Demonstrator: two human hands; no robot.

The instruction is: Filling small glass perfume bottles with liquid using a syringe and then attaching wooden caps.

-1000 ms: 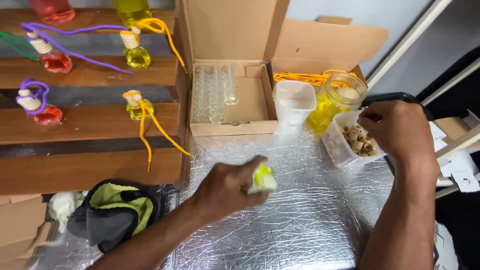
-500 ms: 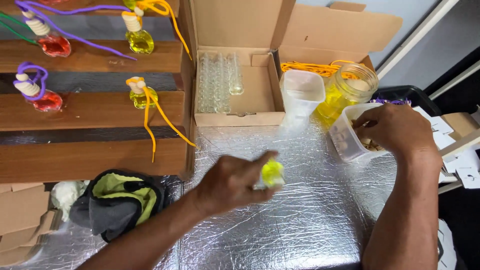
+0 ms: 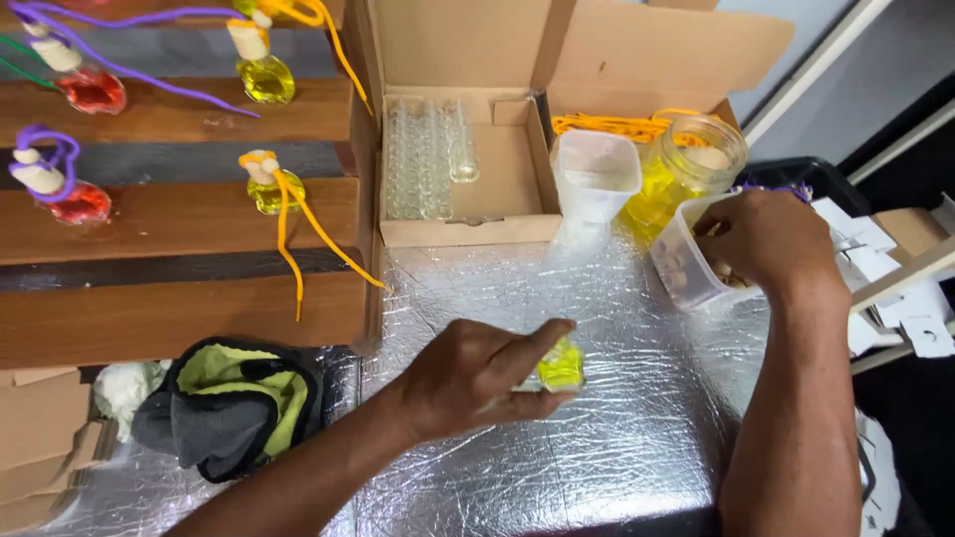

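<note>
Small glass bottle (image 3: 563, 366) filled with yellow liquid sat low over the crinkled silver foil surface (image 3: 597, 447), near the middle of the view, pinched between the thumb and fingers of the left hand (image 3: 477, 378), which closed around it from the left. Whether the bottle touched the foil could not be told. The right hand (image 3: 761, 239) reached into a clear plastic tub (image 3: 676, 264) at the right edge of the foil, fingers curled inside it; whether they held anything could not be told. Just beside the tub stood a glass jar (image 3: 686, 169) of yellow liquid with orange cords (image 3: 607, 125) lying behind it, and next to that an empty clear plastic cup (image 3: 594, 177). An open cardboard box (image 3: 497, 189) sat behind the foil, with rows of empty glass bottles (image 3: 423, 159) lined along its left side. To the left, stepped wooden shelves (image 3: 169, 219) carried finished bottles: yellow ones (image 3: 267, 80) with orange cords and red ones (image 3: 92, 91) with purple cords. A grey and lime-green cloth (image 3: 234, 403) lay bunched at the foot of the shelves, near the left forearm.
</note>
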